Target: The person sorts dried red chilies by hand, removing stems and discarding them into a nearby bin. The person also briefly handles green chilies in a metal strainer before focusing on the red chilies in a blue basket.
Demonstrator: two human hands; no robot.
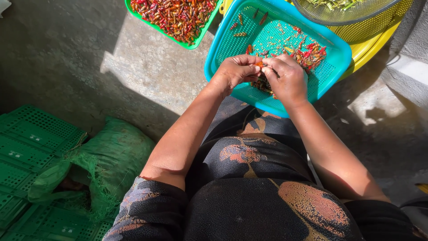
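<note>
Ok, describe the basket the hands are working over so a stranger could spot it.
Start at the person's lap: both hands, left hand and right hand, meet just above it. Beneath them sits the turquoise basket, nearly emptied of chillies, unlike the full green tray.

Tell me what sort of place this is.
Probably an outdoor yard for sorting chillies: sunlit concrete floor, a blue basket and a green basket of chillies, a green mesh sack.

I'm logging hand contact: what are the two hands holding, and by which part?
A small orange-red chilli is pinched between the fingertips of left hand and right hand, over the blue basket. Which end each grips cannot be told.
</note>
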